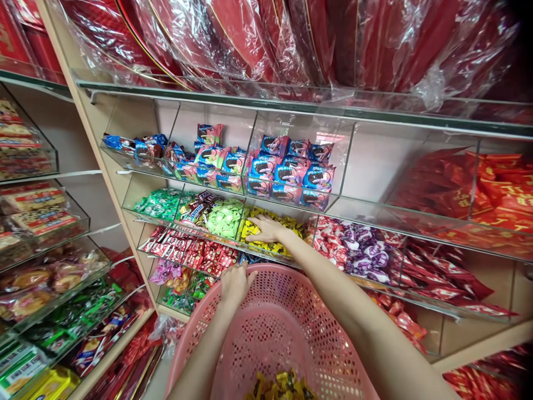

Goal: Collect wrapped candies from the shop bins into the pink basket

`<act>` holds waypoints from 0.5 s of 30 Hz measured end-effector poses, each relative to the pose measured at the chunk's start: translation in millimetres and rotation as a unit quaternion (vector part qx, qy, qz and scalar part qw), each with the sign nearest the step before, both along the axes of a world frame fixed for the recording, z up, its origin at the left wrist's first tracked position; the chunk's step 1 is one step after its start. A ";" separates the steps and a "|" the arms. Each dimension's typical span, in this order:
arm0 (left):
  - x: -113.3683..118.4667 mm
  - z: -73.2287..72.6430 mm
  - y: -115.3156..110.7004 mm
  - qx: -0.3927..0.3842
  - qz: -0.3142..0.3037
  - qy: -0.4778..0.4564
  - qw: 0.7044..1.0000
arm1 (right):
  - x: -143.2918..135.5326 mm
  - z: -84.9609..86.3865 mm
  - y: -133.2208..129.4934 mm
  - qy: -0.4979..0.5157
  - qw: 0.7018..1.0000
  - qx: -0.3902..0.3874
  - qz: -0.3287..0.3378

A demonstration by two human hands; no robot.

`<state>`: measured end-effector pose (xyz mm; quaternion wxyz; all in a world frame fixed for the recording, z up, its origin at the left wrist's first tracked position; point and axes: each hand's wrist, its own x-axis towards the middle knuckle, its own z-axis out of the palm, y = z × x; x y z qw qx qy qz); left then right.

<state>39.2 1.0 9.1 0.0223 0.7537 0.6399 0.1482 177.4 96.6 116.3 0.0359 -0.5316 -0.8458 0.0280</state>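
A large pink perforated basket (266, 333) fills the lower middle of the view, with yellow-wrapped candies (283, 385) at its bottom. My left hand (235, 282) grips the basket's far rim, its fingers hooked over the edge near the shelf. Over the yellow candies (293, 223) in a clear shelf compartment, my right hand (264, 229) lies palm down with its fingers spread, touching them. Whether anything is under that palm is hidden. Light green candies (225, 218) sit just left of this compartment, and red-and-white candies (331, 241) lie to its right.
A clear shelf edge (291, 203) with blue-and-pink packets (287, 172) runs above my right hand. Purple candies (366, 250) and red packets (441, 272) lie farther right. Another shelf unit with packaged snacks (37, 205) stands at the left. Plastic-wrapped red items (266, 44) hang over the top shelf.
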 end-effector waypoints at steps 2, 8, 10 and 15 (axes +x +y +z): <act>1.4 0.7 0.2 0.002 -0.003 0.000 1.000 | -4.1 2.2 -1.0 -0.011 1.000 -0.003 -0.012; 6.1 4.1 0.1 0.007 -0.010 0.003 1.000 | -18.6 0.7 -3.1 -0.032 0.996 -0.012 -0.079; 6.6 4.4 0.3 0.003 -0.009 0.004 1.000 | -15.2 -1.1 -2.0 -0.028 0.997 0.002 -0.068; 6.4 4.0 1.3 0.001 -0.004 0.011 1.000 | -1.9 -0.9 2.2 -0.008 0.999 0.018 -0.031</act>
